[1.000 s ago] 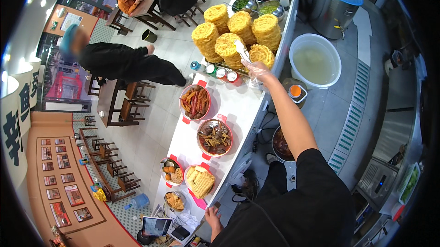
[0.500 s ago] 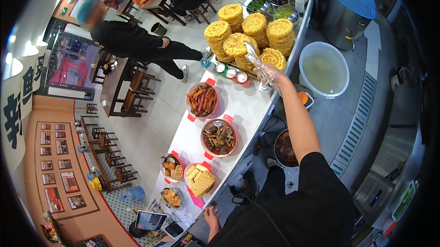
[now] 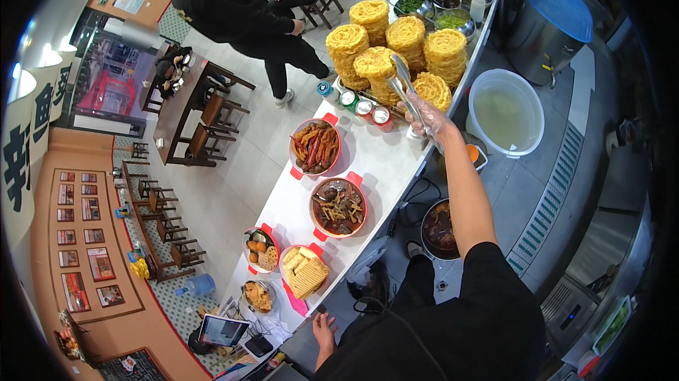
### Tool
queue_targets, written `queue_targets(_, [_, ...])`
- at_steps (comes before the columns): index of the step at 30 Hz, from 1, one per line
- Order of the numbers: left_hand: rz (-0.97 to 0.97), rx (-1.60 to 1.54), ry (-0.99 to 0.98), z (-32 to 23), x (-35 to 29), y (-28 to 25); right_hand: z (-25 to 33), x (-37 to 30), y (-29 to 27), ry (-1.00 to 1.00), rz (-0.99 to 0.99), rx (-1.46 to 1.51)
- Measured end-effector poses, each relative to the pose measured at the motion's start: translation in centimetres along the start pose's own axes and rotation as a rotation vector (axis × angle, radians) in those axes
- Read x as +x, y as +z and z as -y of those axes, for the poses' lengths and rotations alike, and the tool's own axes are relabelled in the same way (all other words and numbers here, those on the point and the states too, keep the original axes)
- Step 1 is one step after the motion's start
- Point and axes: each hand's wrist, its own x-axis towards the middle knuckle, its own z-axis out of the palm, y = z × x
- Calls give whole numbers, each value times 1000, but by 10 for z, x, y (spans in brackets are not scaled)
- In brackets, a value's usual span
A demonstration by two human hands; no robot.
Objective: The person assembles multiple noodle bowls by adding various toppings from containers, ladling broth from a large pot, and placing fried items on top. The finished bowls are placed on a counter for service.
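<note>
My right hand (image 3: 431, 124), in a clear plastic glove, is closed around metal tongs (image 3: 404, 84). The arms of the tongs are apart, and their tips reach in front of the stacks of yellow fried noodle cakes (image 3: 375, 64) at the far end of the counter. Whether the tips touch a cake, I cannot tell. Below that hand, a smaller noodle stack (image 3: 431, 90) stands at the counter edge. My left hand (image 3: 325, 331) hangs bare beside the near end of the counter, fingers loosely apart and holding nothing.
Drink cans (image 3: 364, 108) stand before the noodles. Red-handled pots of braised food (image 3: 338, 206) and a bowl of tofu slices (image 3: 305, 272) line the white counter (image 3: 283, 218). A white tub of cloudy water (image 3: 506, 112) and a tall steel pot (image 3: 548, 34) stand right. A person (image 3: 240, 17) walks beyond.
The view has shifted slightly. The tongs' arms look wider apart than before, with my right hand still near the noodle stacks. The person in the teal cap has moved farther along the aisle.
</note>
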Motion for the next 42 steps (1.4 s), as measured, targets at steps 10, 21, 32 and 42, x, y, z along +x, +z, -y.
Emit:
queue_targets(10, [11,20,-10,0,0,5,2,11,-3,53,-50,-85])
queue_targets(21, [39,28,-1,9,1,11,13,12,-4,27,-97,-115])
queue_targets(32, [79,42,-2,13,2,12,11,26,-13,97,-174,-206])
queue_targets(42, [110,47,-11,11,2,21,22,-22,-22,71,-214,-308])
